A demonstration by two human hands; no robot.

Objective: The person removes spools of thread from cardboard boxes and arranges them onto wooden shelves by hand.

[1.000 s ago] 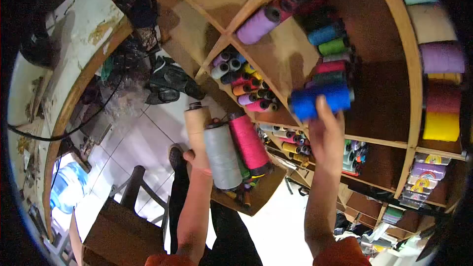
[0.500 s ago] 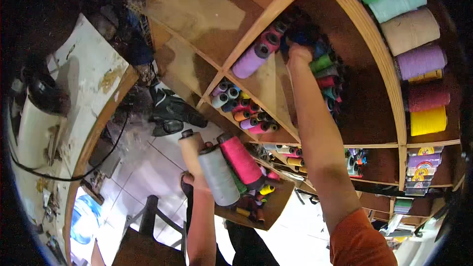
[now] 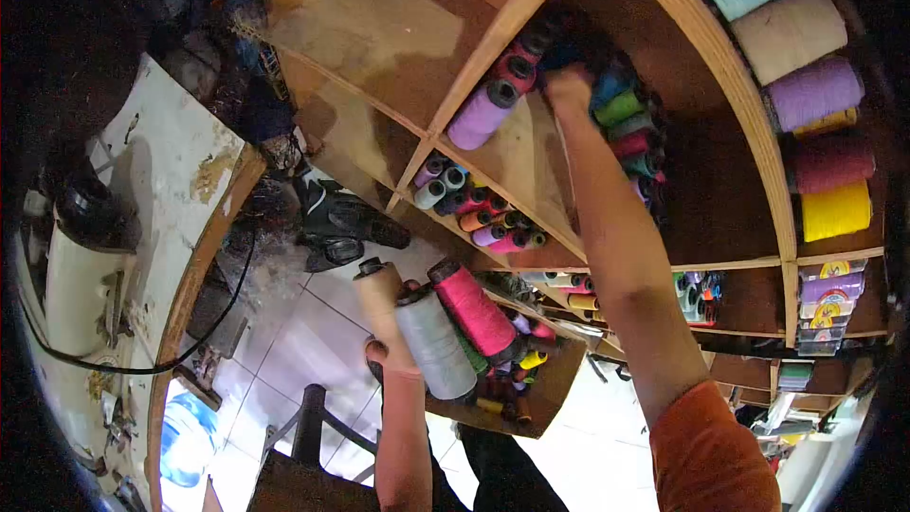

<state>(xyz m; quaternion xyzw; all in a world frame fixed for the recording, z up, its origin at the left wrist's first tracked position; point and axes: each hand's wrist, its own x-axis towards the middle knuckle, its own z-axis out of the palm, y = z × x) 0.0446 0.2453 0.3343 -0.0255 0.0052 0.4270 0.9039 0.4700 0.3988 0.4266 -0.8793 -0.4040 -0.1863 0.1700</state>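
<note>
My left hand (image 3: 378,353) is wrapped round a tan thread spool (image 3: 381,292), its thumb on the left side. Beside that spool, a grey spool (image 3: 436,341) and a pink spool (image 3: 472,311) lie over an open cardboard box (image 3: 555,389) holding smaller spools. My right hand (image 3: 571,87) reaches deep into a wooden shelf compartment, between a lilac spool (image 3: 482,118) and a row with a green spool (image 3: 619,108). Its fingers are hidden in shadow, near something dark blue that I cannot make out clearly.
Large spools, one yellow (image 3: 836,211), line the right-hand shelf. Small spools (image 3: 493,228) fill a lower compartment. A worn white table (image 3: 180,161) with a black cable (image 3: 142,370) stands at left. Below are a chair (image 3: 311,427), black shoes (image 3: 346,218) and a blue bottle (image 3: 188,436).
My right hand has carried the bright blue spool from in front of the shelf into the compartment, where it is largely lost in shadow. My left hand keeps its hold as the view shifts.
</note>
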